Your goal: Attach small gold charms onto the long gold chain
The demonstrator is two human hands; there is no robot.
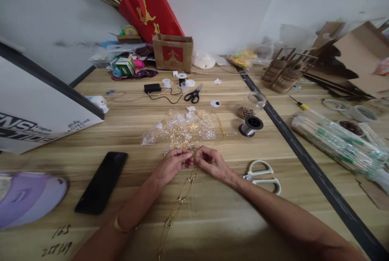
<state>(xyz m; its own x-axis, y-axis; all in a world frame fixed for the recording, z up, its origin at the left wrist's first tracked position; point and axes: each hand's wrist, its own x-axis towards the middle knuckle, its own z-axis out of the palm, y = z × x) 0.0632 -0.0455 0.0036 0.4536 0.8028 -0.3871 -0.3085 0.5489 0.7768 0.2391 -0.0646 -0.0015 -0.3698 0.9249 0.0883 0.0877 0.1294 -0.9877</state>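
Note:
A thin gold chain with small clear beads runs from my fingertips down the table toward me. My right hand is closed in a pinch at the chain's upper end. Fingertip to fingertip with it, my left hand is also pinched; whatever lies between its fingers is too small to make out. Just beyond both hands spreads a pile of small clear and gold beads, partly on plastic bags. A short gold chain piece lies right of the pile.
White-handled scissors lie by my right forearm, a black phone left of my left arm. Farther off are black scissors, a wire spool and a bead jar. A white box stands at left.

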